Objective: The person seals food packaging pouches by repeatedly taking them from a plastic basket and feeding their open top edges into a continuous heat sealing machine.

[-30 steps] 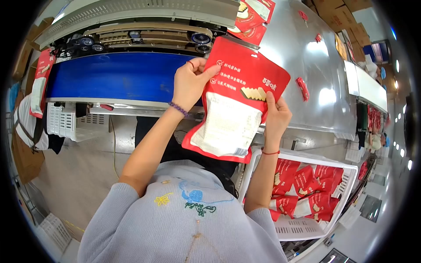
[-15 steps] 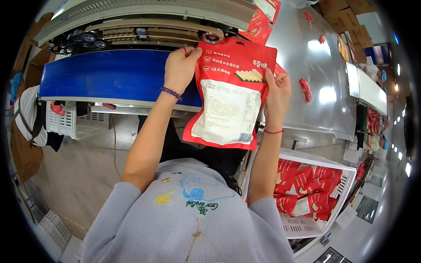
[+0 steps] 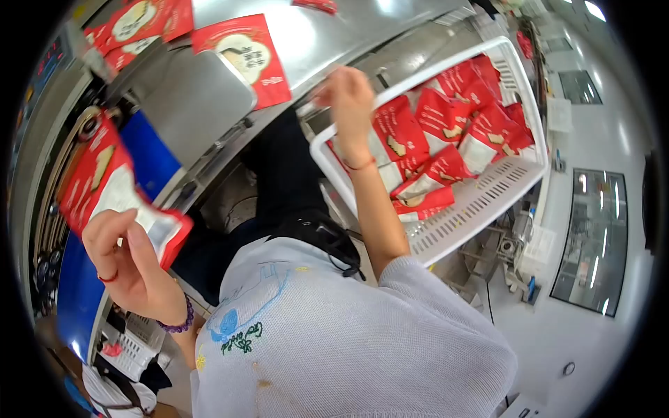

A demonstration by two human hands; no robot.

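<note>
At the left, my left hand (image 3: 132, 261) has its curled fingers against the lower part of a red pouch (image 3: 106, 171) with a white panel. The pouch stands tilted in front of the machine and the blue belt; the grip is partly hidden. My right hand (image 3: 346, 104) is raised between the metal table (image 3: 376, 22) and the white crate (image 3: 456, 244), its fingers smeared by motion. No pouch is visible in it. Several red pouches (image 3: 401, 136) lie in the crate. Another red pouch (image 3: 245, 57) lies flat at the table's near edge.
A grey metal plate (image 3: 188, 97) sits beside the blue belt (image 3: 150, 157). More red pouches (image 3: 143, 21) lie at the upper left, and a small red packet (image 3: 317, 5) on the table. Part of a person in white (image 3: 115, 390) shows at the lower left.
The view has turned toward the crate. My left hand and the pouch are now at the left of the view. My right hand has come off the pouch and moved near the crate.
</note>
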